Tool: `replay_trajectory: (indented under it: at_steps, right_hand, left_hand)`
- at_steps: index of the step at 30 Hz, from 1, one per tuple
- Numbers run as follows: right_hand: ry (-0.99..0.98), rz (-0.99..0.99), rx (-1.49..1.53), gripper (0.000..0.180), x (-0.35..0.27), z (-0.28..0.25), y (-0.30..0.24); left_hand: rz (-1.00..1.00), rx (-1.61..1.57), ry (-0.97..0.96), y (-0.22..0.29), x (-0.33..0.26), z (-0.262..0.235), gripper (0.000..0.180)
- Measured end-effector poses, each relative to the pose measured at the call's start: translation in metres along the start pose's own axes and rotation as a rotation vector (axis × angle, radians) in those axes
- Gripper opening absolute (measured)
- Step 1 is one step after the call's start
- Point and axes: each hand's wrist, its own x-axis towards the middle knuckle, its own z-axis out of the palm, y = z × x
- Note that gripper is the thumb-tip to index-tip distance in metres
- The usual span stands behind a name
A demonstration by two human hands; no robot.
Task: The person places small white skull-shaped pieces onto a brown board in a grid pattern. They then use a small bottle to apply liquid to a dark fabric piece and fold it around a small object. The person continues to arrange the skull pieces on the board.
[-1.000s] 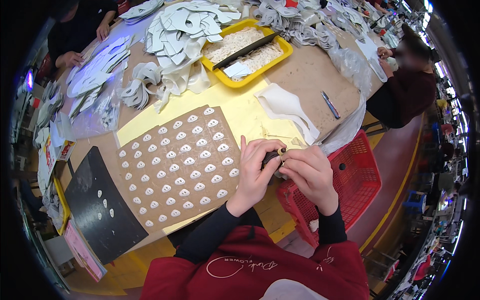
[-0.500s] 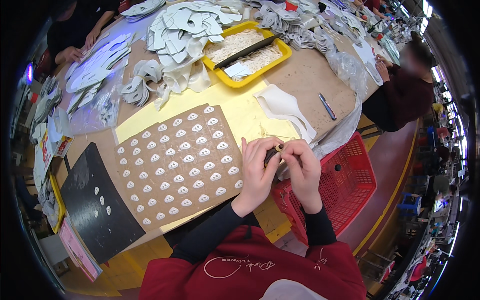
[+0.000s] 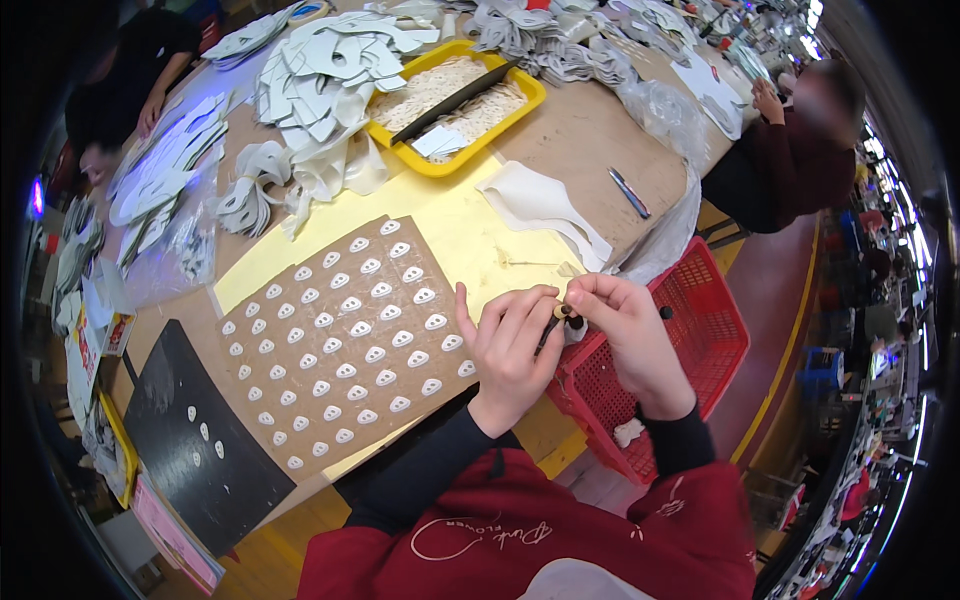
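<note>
In front of me, above the board's right edge, my left hand (image 3: pixel 512 350) curls round a small dark object with a yellowish end (image 3: pixel 561 312); its kind I cannot make out. My right hand (image 3: pixel 632 328) meets it from the right, thumb and fingertips pinched by that end. Small dark and whitish bits show beneath the fingertips, and what the right fingers grip is hidden. Left of my hands lies a brown board (image 3: pixel 440 365) bearing rows of small white rounded-triangular pieces (image 3: pixel 374 354), each with dark holes.
A black sheet (image 3: pixel 170 420) with several white pieces lies at left. Farther back stand a yellow tray (image 3: pixel 455 168) with a black bar across it and piles of pale cut shapes (image 3: pixel 325 70). A pen (image 3: pixel 629 193) lies at right; a red basket (image 3: pixel 715 335) stands below. Two people sit nearby.
My right hand has turned and lifted slightly, its fingertips now at the object's end. A white scrap now shows in the red basket beside my right wrist. The view has shifted a little.
</note>
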Motion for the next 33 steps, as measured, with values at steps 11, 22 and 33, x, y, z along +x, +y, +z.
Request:
replay_trajectory:
  at_steps: [11,22,33]
  right_hand:
    - [-0.179,0.127,-0.421,0.016,0.01,-0.03,-0.041]
    - [0.031,-0.308,-1.165,0.016,0.004,-0.018,-0.05]
    - [0.439,-0.722,-1.355,0.008,0.01,-0.008,-0.005]
  left_hand:
    - [0.099,0.128,-0.091,0.022,0.014,-0.004,0.025]
    - [0.121,0.186,-0.18,0.025,0.023,0.004,0.024]
    - [0.048,0.184,-0.108,0.021,0.027,0.024,0.02]
